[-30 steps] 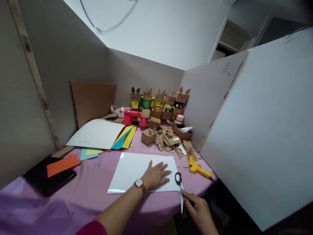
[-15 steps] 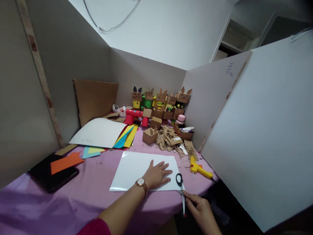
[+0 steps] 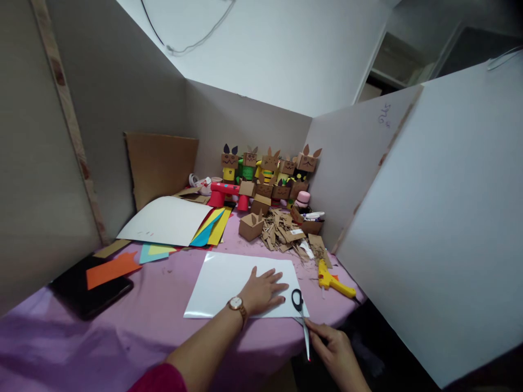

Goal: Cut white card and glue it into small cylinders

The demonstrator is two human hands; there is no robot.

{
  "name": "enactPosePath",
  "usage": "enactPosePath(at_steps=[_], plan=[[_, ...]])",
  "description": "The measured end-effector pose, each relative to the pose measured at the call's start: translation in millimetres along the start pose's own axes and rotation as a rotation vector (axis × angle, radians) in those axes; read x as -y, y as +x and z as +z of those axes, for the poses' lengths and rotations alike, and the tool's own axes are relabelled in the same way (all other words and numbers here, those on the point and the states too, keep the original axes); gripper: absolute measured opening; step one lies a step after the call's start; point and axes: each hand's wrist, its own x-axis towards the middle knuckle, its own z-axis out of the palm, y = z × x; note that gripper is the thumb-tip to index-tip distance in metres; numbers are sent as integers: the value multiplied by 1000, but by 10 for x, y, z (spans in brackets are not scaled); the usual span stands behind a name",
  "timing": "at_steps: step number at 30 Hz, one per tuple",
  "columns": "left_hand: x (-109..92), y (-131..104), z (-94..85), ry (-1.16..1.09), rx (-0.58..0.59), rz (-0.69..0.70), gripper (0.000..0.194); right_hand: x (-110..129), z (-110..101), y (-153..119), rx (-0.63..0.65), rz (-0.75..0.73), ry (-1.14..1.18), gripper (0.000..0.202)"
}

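Observation:
A sheet of white paper point(image 3: 220, 286) lies on the pink-purple cloth in front of me. My left hand point(image 3: 263, 294) rests flat on it, palm down and fingers spread, with a watch point(image 3: 236, 304) on the wrist. At the sheet's near right corner, my right hand point(image 3: 330, 342) pinches a pair of scissors point(image 3: 304, 332) by the middle. Their black finger loop point(image 3: 297, 298) lies over the paper, and a long blade points down past the table's front edge. The second loop is hidden from view.
A yellow glue gun point(image 3: 333, 282) lies right of the paper. Behind are cardboard scraps point(image 3: 281, 231), a small cardboard box point(image 3: 250, 227) and several cardboard-headed figures point(image 3: 267, 163). Coloured sheets point(image 3: 210, 234), a large white sheet point(image 3: 163, 222) and an orange piece point(image 3: 112, 271) are leftward. Panels enclose the table.
The scissors have turned slightly, their black loop shifting a little left and the blade tip a little right. My left hand stays in place on the paper.

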Motion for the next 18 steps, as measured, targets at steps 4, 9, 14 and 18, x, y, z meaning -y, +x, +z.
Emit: enactPosePath(at_steps=[4, 9, 14, 18], plan=[[3, 0, -6, 0, 7, 0, 44, 71, 36, 59, 21, 2, 13, 30], [15, 1, 4, -3, 6, 4, 44, 31, -11, -6, 59, -6, 3, 32], [4, 0, 11, -4, -4, -2, 43, 54, 6, -30, 33, 0, -2, 31], [-4, -4, 4, -5, -1, -1, 44, 140, 98, 35, 6, 10, -4, 32]])
